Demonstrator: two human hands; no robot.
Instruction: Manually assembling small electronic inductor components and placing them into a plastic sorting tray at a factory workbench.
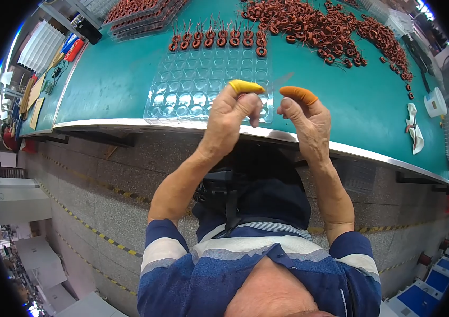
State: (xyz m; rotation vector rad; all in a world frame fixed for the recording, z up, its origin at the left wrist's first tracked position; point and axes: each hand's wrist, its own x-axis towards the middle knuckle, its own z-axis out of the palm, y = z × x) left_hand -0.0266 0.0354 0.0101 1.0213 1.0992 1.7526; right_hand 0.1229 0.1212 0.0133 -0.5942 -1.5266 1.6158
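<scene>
Fingers (245, 87) of left hand (230, 119) pinched shut, held item too small to tell | right hand (306, 119) loosely open, holding nothing | clear blister tray (182, 92) on counter (108, 79), just beyond hands | copper coils (219, 39) fill far row | risk: capped fingertips slip, sleeve-free wrists nudge tray off near edge.

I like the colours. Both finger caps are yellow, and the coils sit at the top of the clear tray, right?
Not quite. In the head view the left hand's cap is yellow, but the right hand's cap is orange. The coils do sit at the top of the clear tray.

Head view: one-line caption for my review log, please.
Both hands, left and right, wearing finger cots, raised above a clear blister tray partly filled with copper coils.
</scene>
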